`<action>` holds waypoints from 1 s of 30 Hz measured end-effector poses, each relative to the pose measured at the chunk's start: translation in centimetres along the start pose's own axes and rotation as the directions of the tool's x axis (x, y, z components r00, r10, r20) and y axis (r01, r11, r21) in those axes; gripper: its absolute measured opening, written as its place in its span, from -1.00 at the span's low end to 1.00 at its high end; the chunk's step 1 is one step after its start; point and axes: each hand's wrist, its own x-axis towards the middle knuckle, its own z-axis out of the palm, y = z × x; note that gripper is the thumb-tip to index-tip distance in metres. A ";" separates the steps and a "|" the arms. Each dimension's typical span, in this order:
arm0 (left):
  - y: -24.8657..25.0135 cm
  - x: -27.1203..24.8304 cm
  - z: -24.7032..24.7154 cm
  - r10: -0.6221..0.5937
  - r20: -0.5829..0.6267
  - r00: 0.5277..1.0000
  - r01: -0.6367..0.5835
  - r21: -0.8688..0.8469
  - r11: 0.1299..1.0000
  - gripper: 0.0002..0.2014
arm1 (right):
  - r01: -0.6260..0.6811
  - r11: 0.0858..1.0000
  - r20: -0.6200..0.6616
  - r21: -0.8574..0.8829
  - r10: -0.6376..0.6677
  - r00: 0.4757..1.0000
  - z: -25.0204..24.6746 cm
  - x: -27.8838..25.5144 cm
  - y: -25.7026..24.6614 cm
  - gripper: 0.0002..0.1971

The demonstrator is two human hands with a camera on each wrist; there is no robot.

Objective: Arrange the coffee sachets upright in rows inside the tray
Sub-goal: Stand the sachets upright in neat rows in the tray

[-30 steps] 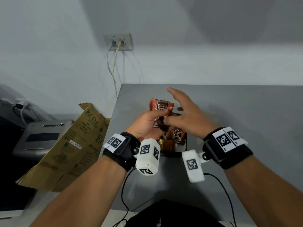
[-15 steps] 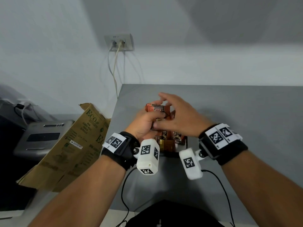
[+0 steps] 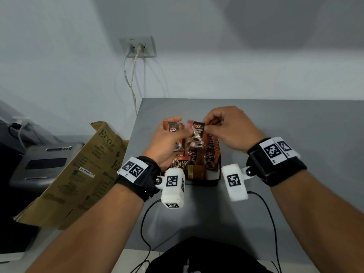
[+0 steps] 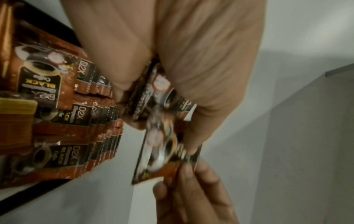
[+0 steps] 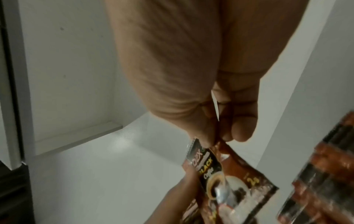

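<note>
Brown "D2X Black" coffee sachets stand upright in rows in a dark tray at the table's middle. Above the tray, my left hand grips a small stack of sachets; in the left wrist view that stack is squeezed between thumb and fingers. My right hand pinches a single sachet by its top corner, and it hangs just right of the stack. The right wrist view shows this sachet under my fingertips, with the tray rows at the right.
The grey table stretches to the right. A brown paper bag leans off its left edge beside a grey device. Cables hang from a wall socket. Black wrist-camera cables trail across the near edge.
My hands were together on the stack; now they have parted. The right hand has drawn one sachet off the stack toward the right, and the left keeps the others.
</note>
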 end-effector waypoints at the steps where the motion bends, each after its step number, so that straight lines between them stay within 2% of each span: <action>1: -0.1 0.2 -0.6 0.006 -0.045 0.999 -0.006 0.016 1.000 -0.43 | -0.018 0.999 -0.027 -0.050 0.016 0.999 -0.2 0.1 0.8 -0.90; 3: -0.2 0.5 -1.8 0.032 -0.110 0.993 -0.014 0.162 0.987 -0.55 | -0.059 0.986 -0.074 -0.155 0.048 0.996 -0.3 0.1 2.6 -0.89; 5: -0.6 0.6 -2.4 0.049 -0.106 0.993 -0.011 0.336 0.942 -0.59 | -0.111 0.965 -0.088 -0.236 0.093 0.992 0.4 -0.2 4.4 -0.88; 9: -0.9 0.2 -2.0 0.012 -0.063 0.998 0.013 0.393 0.919 -0.62 | -0.134 0.936 -0.032 -0.327 0.130 0.991 2.9 -0.8 6.6 -0.86; 11: -1.1 0.3 -1.7 -0.035 -0.004 0.999 0.033 0.481 0.876 -0.61 | -0.134 0.931 -0.018 -0.341 0.136 0.991 3.8 -0.9 7.2 -0.84; 13: -1.5 0.3 -1.3 -0.120 0.085 0.989 0.032 0.672 0.740 -0.63 | -0.164 0.934 -0.050 -0.317 0.156 0.986 3.9 -0.9 7.6 -0.84; 15: -1.6 0.2 -0.8 -0.225 0.144 0.964 0.002 0.839 0.544 -0.68 | -0.191 0.941 -0.096 -0.279 0.171 0.981 3.8 -0.9 7.8 -0.87; 18: -1.5 0.0 0.6 -0.374 0.195 0.907 -0.067 0.943 0.327 -0.72 | -0.202 0.947 -0.136 -0.250 0.172 0.976 3.1 -1.0 7.6 -0.90; 21: -1.4 0.0 2.0 -0.470 0.196 0.861 -0.097 0.969 0.226 -0.72 | -0.210 0.951 -0.157 -0.227 0.178 0.972 2.5 -1.1 7.5 -0.90; 26: -1.6 0.8 3.2 -0.523 0.160 0.837 -0.124 0.987 0.104 -0.79 | -0.240 0.953 -0.161 -0.184 0.212 0.964 2.1 -1.3 7.5 -0.86; 30: -2.1 1.0 3.6 -0.560 0.083 0.825 -0.078 0.996 0.032 -0.64 | -0.235 0.955 -0.165 -0.181 0.207 0.964 2.1 -1.3 7.7 -0.87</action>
